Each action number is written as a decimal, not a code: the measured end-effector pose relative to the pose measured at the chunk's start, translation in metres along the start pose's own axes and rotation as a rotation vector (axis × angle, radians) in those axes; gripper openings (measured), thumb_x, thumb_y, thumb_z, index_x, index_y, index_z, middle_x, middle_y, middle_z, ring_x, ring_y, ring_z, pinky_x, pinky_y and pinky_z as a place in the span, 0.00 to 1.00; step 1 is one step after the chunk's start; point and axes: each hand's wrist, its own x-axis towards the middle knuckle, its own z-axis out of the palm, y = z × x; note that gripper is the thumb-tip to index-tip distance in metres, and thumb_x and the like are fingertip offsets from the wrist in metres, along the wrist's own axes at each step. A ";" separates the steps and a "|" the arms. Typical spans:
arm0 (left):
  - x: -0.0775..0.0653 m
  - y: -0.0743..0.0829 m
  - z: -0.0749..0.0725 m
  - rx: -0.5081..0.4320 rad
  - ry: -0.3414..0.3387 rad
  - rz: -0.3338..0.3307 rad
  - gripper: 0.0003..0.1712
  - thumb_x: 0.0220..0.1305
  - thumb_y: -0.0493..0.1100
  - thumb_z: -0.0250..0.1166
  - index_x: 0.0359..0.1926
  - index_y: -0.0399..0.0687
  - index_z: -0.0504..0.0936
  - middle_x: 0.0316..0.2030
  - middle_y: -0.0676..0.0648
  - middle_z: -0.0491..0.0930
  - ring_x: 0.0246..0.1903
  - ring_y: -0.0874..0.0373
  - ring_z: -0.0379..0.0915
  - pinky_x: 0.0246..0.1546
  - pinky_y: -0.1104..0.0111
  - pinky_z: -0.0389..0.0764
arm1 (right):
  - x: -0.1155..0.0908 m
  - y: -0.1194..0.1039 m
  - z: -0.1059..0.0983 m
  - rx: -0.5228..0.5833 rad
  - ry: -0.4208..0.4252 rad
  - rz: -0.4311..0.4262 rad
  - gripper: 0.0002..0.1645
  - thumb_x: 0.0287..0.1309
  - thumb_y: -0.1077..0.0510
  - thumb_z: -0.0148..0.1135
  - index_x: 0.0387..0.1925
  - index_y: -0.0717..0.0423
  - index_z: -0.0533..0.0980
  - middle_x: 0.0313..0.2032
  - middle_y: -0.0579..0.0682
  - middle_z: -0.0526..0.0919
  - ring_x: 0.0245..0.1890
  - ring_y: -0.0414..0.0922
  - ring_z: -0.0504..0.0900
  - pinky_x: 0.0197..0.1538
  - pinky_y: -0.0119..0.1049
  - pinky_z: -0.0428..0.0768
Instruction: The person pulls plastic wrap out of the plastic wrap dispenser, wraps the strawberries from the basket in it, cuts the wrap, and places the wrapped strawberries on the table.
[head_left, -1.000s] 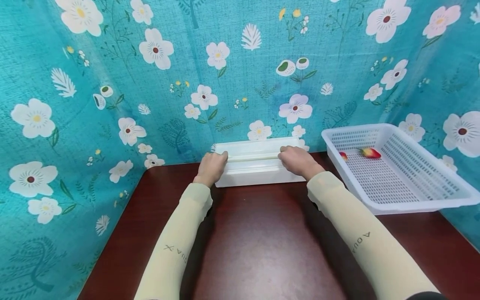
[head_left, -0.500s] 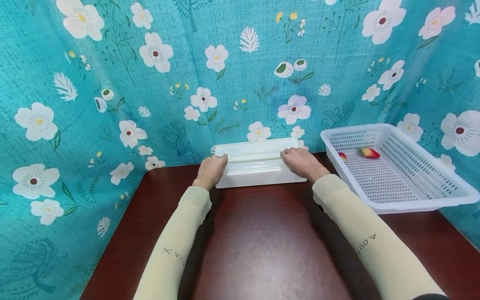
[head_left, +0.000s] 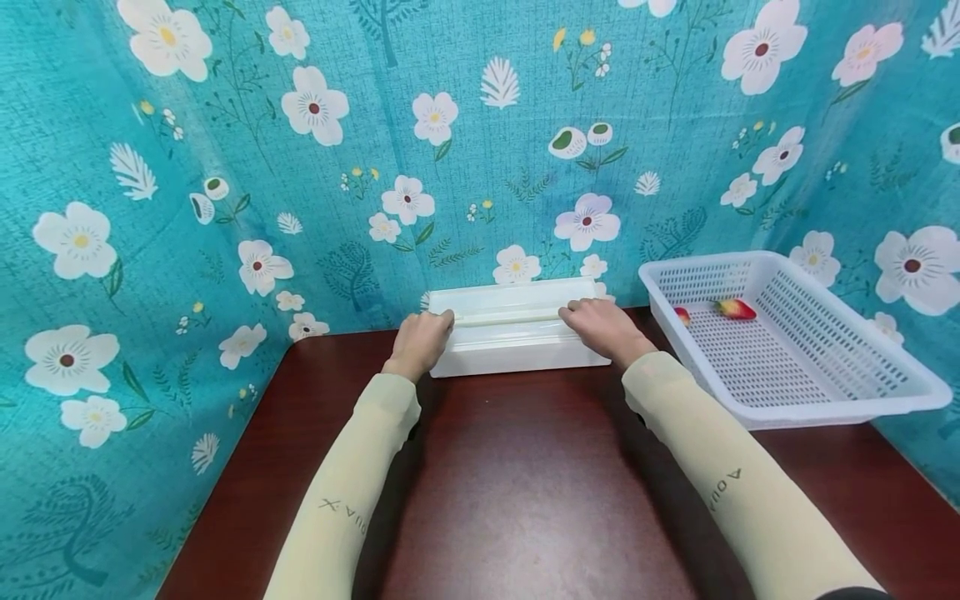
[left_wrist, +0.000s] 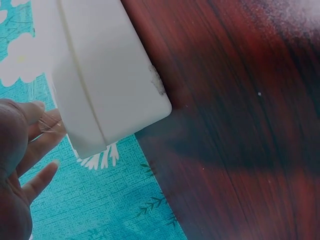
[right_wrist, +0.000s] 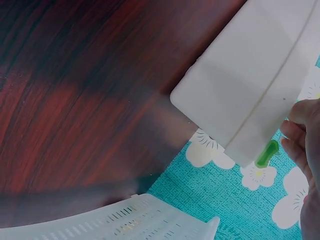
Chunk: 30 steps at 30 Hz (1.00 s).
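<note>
A long white cling film dispenser (head_left: 521, 357) lies at the back of the table against the cloth. My left hand (head_left: 420, 343) is at its left end, and in the left wrist view thumb and fingers pinch wrinkled clear film (left_wrist: 49, 122). At the right end my right hand (head_left: 602, 327) has its fingers curled at the dispenser's top, thumb against forefinger. The film there is hidden by the hand. A green slider (right_wrist: 267, 154) sticks out at the dispenser's end, just by the right fingers. Between both hands a pale strip (head_left: 502, 317) runs along the dispenser.
To the right stands a white perforated plastic basket (head_left: 832, 410), close to the right forearm. Inside it lie a red and yellow strawberry-like fruit (head_left: 733, 309) and a second red one (head_left: 682, 316). Blue flowered cloth (head_left: 465, 167) hangs behind the dark wooden table (head_left: 517, 475).
My right hand has shifted slightly right along the dispenser. The left hand keeps its place, and the dispenser stays put.
</note>
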 end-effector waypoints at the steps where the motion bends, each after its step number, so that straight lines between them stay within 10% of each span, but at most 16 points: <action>1: 0.000 0.000 0.000 0.000 0.002 0.000 0.07 0.77 0.42 0.59 0.40 0.45 0.80 0.24 0.44 0.80 0.24 0.51 0.77 0.28 0.60 0.78 | 0.000 0.000 0.000 0.002 -0.003 0.007 0.10 0.66 0.71 0.62 0.46 0.61 0.79 0.39 0.58 0.84 0.38 0.54 0.85 0.45 0.49 0.84; 15: 0.003 0.001 0.000 -0.025 -0.019 -0.030 0.12 0.71 0.34 0.62 0.52 0.47 0.85 0.43 0.42 0.89 0.36 0.48 0.85 0.39 0.57 0.85 | 0.000 0.004 0.001 0.051 -0.024 0.060 0.05 0.66 0.70 0.62 0.40 0.62 0.82 0.36 0.56 0.78 0.33 0.51 0.80 0.38 0.44 0.82; 30: 0.008 0.001 0.005 -0.027 -0.065 -0.026 0.12 0.72 0.30 0.61 0.45 0.43 0.90 0.33 0.43 0.83 0.35 0.51 0.83 0.39 0.60 0.84 | -0.003 0.010 0.002 0.072 -0.100 0.110 0.05 0.67 0.69 0.59 0.36 0.63 0.81 0.37 0.56 0.77 0.33 0.50 0.77 0.38 0.44 0.79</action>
